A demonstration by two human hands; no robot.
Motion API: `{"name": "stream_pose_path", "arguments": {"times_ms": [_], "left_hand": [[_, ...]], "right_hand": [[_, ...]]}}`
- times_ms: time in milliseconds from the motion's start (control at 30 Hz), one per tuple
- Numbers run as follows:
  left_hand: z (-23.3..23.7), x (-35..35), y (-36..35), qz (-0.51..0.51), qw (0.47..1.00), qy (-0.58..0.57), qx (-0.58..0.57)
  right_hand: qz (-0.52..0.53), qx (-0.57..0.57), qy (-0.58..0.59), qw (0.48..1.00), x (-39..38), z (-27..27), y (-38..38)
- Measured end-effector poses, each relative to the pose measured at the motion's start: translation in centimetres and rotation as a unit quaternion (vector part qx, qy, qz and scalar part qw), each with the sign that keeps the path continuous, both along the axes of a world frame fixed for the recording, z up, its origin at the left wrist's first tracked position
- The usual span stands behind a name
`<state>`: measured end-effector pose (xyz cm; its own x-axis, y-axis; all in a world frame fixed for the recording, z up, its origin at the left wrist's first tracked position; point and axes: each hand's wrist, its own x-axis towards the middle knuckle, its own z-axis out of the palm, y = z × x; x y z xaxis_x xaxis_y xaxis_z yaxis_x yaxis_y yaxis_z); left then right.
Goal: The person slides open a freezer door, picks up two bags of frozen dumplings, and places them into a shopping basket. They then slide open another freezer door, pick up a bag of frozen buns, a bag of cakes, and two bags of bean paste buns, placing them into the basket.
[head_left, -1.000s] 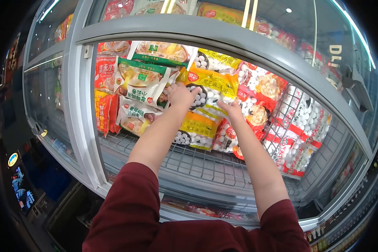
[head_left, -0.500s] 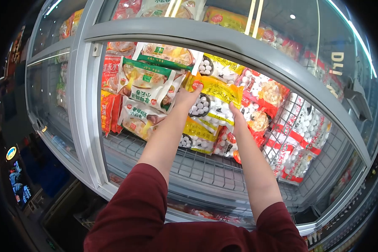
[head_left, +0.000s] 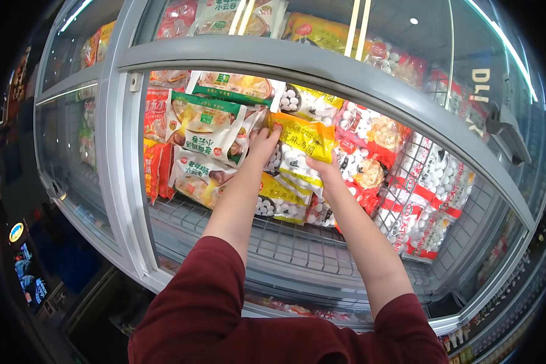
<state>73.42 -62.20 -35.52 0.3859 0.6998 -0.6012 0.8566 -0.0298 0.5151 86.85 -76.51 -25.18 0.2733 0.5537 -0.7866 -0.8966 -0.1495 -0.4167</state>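
A yellow and clear bag of frozen tangyuan [head_left: 297,138] lies on the stack inside the freezer, between my two hands. My left hand [head_left: 264,145] is closed on its left edge, the fingers partly hidden behind my wrist. On the opposite side my right hand [head_left: 323,168] grips the lower right edge, thumb on top of the plastic. Below it sits another yellow tangyuan bag [head_left: 288,197], partly covered. White and green wonton bags [head_left: 206,118] lie just left of my left hand, and red tangyuan bags [head_left: 367,173] are right of my right hand.
A grey freezer frame [head_left: 285,54] with glass panels arches over the opening. Wire basket bars [head_left: 303,255] run along the front, and a wire divider [head_left: 406,167] stands before red and white bags [head_left: 428,212] at right. Red and orange bags [head_left: 158,170] lie at far left.
My hands have come closer together, the right one moving left with the bag's edge. The bag looks narrower and more bunched. The whole view has shifted slightly.
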Motion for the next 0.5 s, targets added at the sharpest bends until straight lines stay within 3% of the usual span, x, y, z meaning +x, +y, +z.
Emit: {"name": "stream_pose_path", "arguments": {"times_ms": [33,67,167,200,300,400,500], "left_hand": [[2.5,1.1,0.5,-0.006,1.0,-0.012,-0.023],[5.3,2.1,-0.3,0.099,0.992,0.028,-0.074],[4.7,2.2,-1.5,0.251,0.905,-0.17,-0.3],[5.3,2.0,-1.5,0.238,0.889,-0.178,-0.349],[8.4,1.7,-0.9,0.189,0.829,-0.207,-0.484],[19.8,3.1,-1.6,0.144,0.74,-0.211,-0.622],[24.7,2.9,-2.3,0.129,0.755,-0.243,-0.595]], "right_hand": [[0.013,-0.005,-0.019,1.0,0.4,0.9,0.0],[0.024,-0.011,-0.037,0.999,0.6,1.5,0.0],[0.072,-0.006,-0.053,0.996,1.7,2.6,-1.8],[0.094,-0.002,-0.06,0.994,2.5,4.4,-2.3],[0.094,0.074,0.063,0.991,5.0,8.2,-5.0],[0.08,0.08,0.193,0.975,6.5,12.9,-8.3],[0.073,0.132,0.156,0.976,7.3,16.7,-10.8]]}}
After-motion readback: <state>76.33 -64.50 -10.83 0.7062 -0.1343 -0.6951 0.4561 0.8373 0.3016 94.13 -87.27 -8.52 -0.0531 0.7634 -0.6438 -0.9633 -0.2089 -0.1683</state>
